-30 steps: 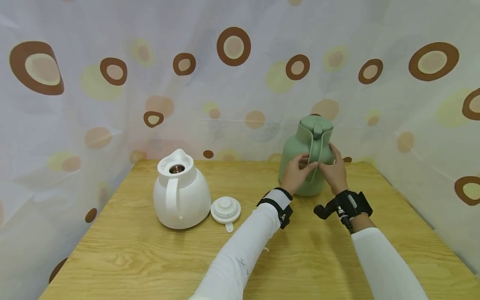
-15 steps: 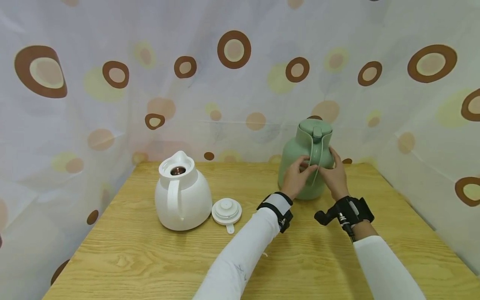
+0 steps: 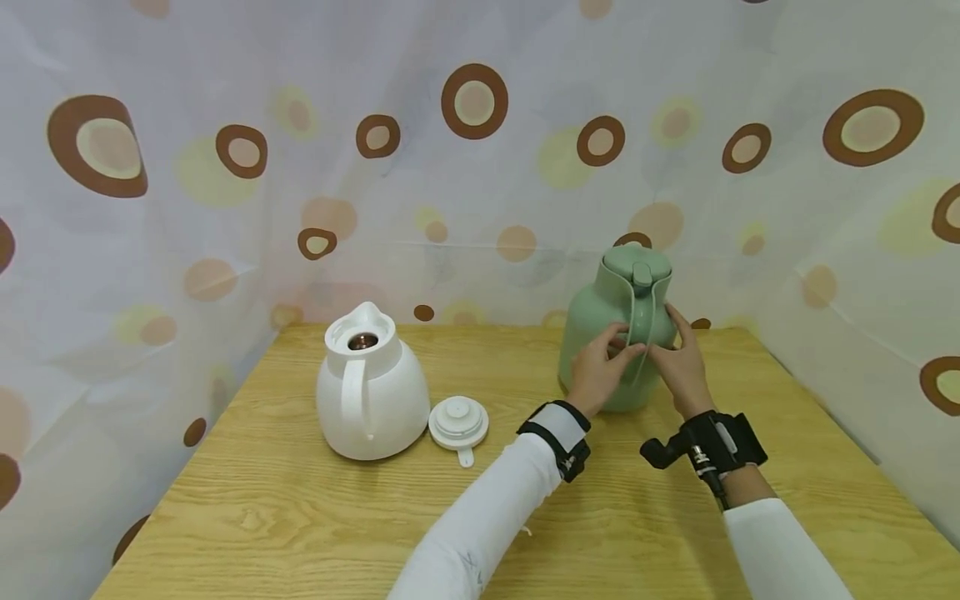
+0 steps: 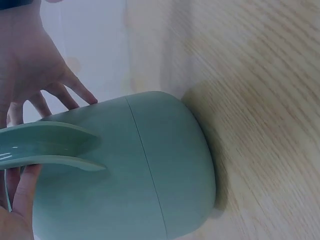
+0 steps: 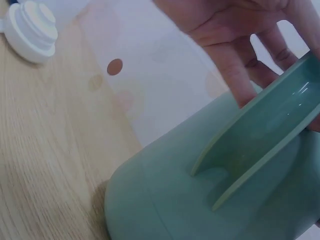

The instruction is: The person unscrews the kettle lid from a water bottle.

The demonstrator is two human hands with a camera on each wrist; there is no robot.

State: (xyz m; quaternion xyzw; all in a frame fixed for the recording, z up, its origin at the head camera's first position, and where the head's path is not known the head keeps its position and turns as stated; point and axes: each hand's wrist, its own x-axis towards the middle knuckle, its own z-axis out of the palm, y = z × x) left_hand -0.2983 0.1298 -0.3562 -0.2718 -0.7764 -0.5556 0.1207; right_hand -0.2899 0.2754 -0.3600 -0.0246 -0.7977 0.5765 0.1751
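A pale green thermos jug (image 3: 594, 317) stands at the back right of the table, its closed lid (image 3: 637, 261) on and its handle (image 3: 642, 321) facing me. My left hand (image 3: 596, 372) holds the handle from the left with thumb and fingers. From the right, my right hand (image 3: 681, 367) has its thumb at the handle and its fingers against the jug's side. The right hand's spread fingertips (image 4: 90, 96) touch the body in the left wrist view. At the left stands a white thermos jug (image 3: 378, 400) with its mouth uncovered. Its white stopper (image 3: 459, 423) lies beside it.
Everything stands on a wood-grain table (image 3: 315, 525). A patterned curtain (image 3: 495, 192) rises behind the table and along both sides, with the green jug close to its back part. The stopper (image 5: 32, 30) shows in the right wrist view too.
The green jug has slid slightly toward me, and both hands have moved with it. Their hold looks much the same. The white jug and stopper stay in place; the head view shifts a little.
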